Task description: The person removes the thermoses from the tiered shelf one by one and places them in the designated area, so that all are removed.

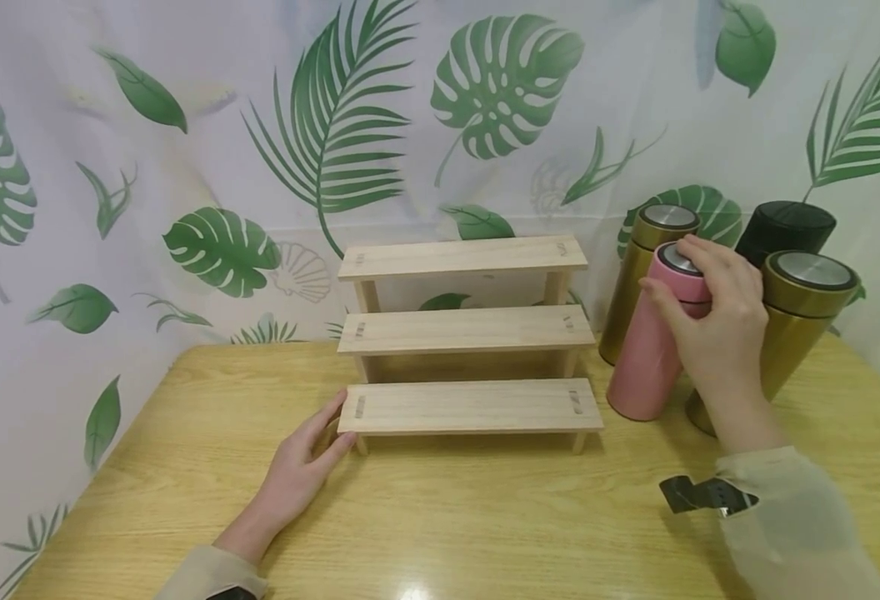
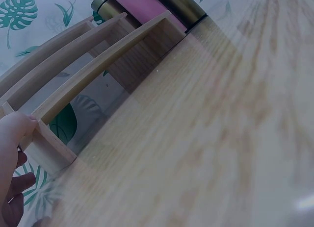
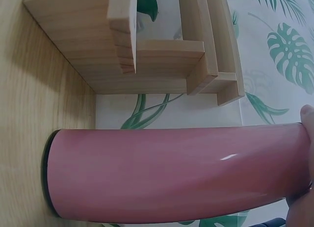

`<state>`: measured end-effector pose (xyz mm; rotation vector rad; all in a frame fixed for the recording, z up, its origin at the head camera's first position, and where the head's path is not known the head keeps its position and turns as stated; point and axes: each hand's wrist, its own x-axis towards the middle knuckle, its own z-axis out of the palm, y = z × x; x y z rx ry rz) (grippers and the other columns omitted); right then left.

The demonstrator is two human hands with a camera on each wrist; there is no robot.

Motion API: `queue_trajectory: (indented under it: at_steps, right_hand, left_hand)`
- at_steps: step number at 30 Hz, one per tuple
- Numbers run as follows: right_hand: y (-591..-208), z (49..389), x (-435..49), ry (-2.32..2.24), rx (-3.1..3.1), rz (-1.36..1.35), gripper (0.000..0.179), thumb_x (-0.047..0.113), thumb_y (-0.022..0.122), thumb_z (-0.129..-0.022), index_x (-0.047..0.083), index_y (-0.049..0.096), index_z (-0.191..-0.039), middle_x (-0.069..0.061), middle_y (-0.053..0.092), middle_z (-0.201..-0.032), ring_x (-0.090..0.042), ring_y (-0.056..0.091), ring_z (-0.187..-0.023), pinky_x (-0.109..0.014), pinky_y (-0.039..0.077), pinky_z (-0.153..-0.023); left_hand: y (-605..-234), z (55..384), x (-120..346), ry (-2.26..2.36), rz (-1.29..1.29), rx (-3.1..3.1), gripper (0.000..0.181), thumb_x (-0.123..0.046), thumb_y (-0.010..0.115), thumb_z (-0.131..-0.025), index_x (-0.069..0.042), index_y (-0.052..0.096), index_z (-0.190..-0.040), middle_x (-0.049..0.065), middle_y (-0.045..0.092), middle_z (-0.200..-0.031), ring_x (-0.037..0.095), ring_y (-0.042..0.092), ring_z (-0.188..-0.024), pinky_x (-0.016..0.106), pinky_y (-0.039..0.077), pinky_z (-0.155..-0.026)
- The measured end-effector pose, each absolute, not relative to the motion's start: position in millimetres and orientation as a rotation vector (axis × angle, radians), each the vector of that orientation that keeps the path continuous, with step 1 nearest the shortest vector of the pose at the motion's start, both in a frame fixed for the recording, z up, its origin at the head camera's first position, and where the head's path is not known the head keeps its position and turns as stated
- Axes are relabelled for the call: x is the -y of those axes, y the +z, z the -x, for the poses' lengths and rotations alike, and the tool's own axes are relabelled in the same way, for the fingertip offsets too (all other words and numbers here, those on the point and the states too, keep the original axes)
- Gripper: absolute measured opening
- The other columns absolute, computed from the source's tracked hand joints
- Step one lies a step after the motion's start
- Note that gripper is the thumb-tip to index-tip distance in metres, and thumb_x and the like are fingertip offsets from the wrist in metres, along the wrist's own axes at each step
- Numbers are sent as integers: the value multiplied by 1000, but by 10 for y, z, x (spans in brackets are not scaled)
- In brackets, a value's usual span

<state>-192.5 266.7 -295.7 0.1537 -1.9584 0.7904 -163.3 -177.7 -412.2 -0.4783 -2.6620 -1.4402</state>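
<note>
A three-tier wooden display stand (image 1: pixel 470 408) stands on the table, its steps rising toward the back. My left hand (image 1: pixel 293 475) holds the left end of its lowest step; in the left wrist view the thumb (image 2: pixel 19 126) lies at the front corner, with the other fingers bent beside the leg. To the stand's right, a pink thermos (image 1: pixel 644 358) stands on the table with a steel-topped lid. My right hand (image 1: pixel 721 325) grips it around the top from above, hiding part of the lid. The right wrist view shows its pink body (image 3: pixel 171 173) and black base.
Close around the pink thermos stand a gold thermos (image 1: pixel 627 292) behind it, another gold thermos (image 1: pixel 803 321) to its right and a black-topped one (image 1: pixel 785 227) at the back. A leaf-patterned cloth (image 1: pixel 207 150) hangs behind the wood-grain table (image 1: pixel 440 525).
</note>
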Motion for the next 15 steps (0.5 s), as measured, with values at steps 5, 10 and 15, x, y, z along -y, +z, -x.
queue_trajectory:
  at_steps: [5, 10, 15]
  right_hand:
    - [-2944, 1925, -2680, 773, 1958, -180, 50, 30, 78, -81, 8, 64, -125, -9, 57, -131, -30, 44, -125, -46, 37, -104]
    - [-2938, 1920, -2701, 722, 1958, -234, 53, 37, 74, -84, 4, 62, -124, -14, 55, -132, -33, 42, -127, -47, 28, -109]
    - [-2920, 1841, -2645, 556, 1924, -318, 66, 53, 54, -93, -2, 56, -128, -20, 49, -136, -34, 32, -135, -49, 19, -113]
  left_hand:
    - [-4100, 1621, 1774, -1453, 469, 2660, 61, -43, 55, -96, -23, 34, -150, 5, 41, -146, 26, 31, -137, 54, 24, -111]
    - [-4083, 1616, 1771, -1441, 467, 2658, 63, -44, 56, -95, -22, 34, -150, 5, 40, -147, 26, 30, -137, 53, 24, -111]
    - [-4025, 1604, 1810, -1384, 498, 2670, 64, -41, 55, -97, -14, 32, -150, 8, 37, -149, 30, 30, -137, 56, 24, -110]
